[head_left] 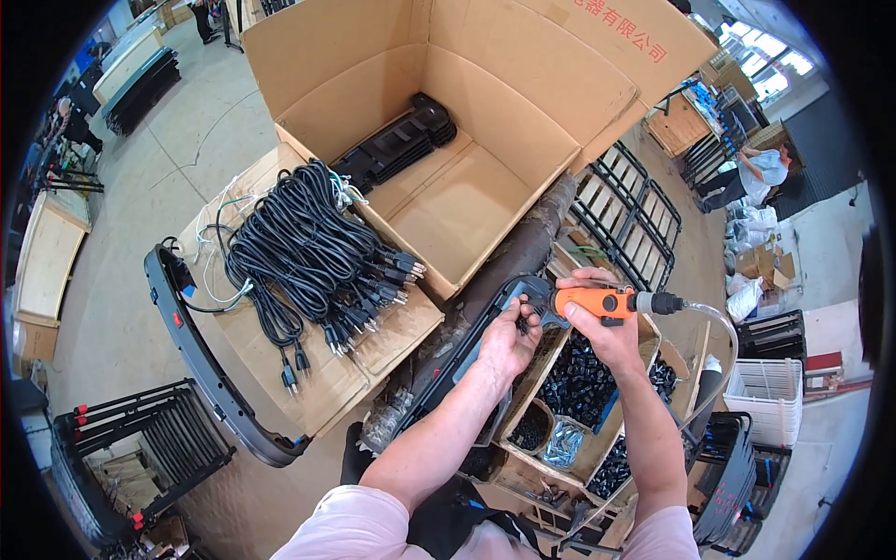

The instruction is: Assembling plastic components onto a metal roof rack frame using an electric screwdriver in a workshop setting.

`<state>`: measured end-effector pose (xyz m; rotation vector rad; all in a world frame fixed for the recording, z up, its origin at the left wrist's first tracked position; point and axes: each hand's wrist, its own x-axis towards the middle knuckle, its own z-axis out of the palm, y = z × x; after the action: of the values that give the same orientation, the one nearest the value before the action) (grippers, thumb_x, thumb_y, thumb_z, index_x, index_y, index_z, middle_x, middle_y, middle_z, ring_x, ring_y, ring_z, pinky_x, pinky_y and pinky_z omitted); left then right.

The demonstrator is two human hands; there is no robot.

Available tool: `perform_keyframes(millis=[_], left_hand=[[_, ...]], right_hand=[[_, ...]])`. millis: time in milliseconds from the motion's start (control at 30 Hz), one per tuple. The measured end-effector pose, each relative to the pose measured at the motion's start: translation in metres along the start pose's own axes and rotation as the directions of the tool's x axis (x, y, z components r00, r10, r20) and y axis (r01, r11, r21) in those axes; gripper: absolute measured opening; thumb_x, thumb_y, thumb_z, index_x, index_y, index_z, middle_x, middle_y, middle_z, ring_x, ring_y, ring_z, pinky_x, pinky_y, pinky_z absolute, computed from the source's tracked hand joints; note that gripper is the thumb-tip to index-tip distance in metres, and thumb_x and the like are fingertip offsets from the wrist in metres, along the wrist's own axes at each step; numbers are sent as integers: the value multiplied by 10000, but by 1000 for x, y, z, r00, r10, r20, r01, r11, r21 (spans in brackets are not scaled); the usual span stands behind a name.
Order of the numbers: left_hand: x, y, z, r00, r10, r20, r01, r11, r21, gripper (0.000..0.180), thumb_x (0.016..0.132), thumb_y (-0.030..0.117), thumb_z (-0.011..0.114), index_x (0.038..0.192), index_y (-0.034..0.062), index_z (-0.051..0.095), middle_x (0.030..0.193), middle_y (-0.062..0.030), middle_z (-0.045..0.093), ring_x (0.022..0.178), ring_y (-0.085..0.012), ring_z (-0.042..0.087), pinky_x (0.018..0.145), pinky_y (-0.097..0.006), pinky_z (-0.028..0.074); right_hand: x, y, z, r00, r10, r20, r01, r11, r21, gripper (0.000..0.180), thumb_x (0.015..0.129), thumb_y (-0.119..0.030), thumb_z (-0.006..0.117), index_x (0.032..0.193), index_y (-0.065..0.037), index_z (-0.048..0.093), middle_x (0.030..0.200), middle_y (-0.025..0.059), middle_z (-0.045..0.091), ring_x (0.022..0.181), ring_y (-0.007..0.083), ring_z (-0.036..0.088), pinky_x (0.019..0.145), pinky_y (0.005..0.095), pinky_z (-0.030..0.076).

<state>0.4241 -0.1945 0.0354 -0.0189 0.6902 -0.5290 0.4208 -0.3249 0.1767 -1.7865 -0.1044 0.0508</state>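
Observation:
My right hand (611,336) is wrapped round an orange air tool (569,301), with a hose running from its grey rear end. The tool's dark front points left, toward my left hand (509,343). My left fingers are pinched together over the far end of a long black plastic part (459,362). Small dark bits show at those fingertips, too small to name. The black part lies slanted along a padded brown beam (532,231), and my left forearm partly covers it. Exactly where the tool's tip meets the part is hidden.
Coiled black power cords (303,252) lie on cardboard at left, beside a curved black frame part (210,373). An open carton (467,205) holds black plastic parts (397,145). Under my right arm, a wooden bin (511,435) holds small black pieces and silver screws (564,442). Another person (761,173) stands far right.

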Motion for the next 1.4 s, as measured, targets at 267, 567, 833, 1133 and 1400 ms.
perform_keyframes(millis=[267,567,833,1133,1400], left_hand=[[-10,-11,-2,998,44,-47,-34,982,188,325,1150,335,425,1095,71,604,942,-51,612,831,-211,618,753,-357,564],[-68,-37,-35,985,-111,-132,140,963,232,269,1137,209,427,1119,-8,586,1026,-121,617,933,-272,690,831,-386,622],[-118,-47,-91,963,-224,-152,268,873,407,263,1145,200,424,1199,10,597,1024,-92,641,898,-234,678,794,-355,599],[-152,-29,-114,961,-187,-205,268,812,518,253,1137,214,445,1156,37,625,984,-67,653,846,-198,676,769,-349,593],[-159,13,-131,987,-146,-72,155,708,689,329,1146,254,423,1175,43,674,1042,-62,703,967,-171,670,891,-341,556]], right_hand=[[14,28,21,998,-34,-58,36,999,25,456,883,-7,786,1297,22,597,1205,153,723,1122,195,694,1028,359,555],[31,59,31,999,-27,-25,25,998,-63,369,883,-5,786,1218,16,633,1189,153,718,1124,213,692,1015,367,557],[33,55,35,1000,-2,-31,-1,997,-83,277,871,-41,816,1114,-5,687,1184,144,733,1101,210,695,1005,375,554],[25,50,43,995,18,-99,-24,998,-62,433,863,-126,849,1237,-30,653,1165,89,729,1079,171,679,982,349,552],[-58,-23,31,919,-71,-389,100,993,56,450,905,-94,791,1315,-18,622,1178,111,754,1105,178,693,1006,355,555]])
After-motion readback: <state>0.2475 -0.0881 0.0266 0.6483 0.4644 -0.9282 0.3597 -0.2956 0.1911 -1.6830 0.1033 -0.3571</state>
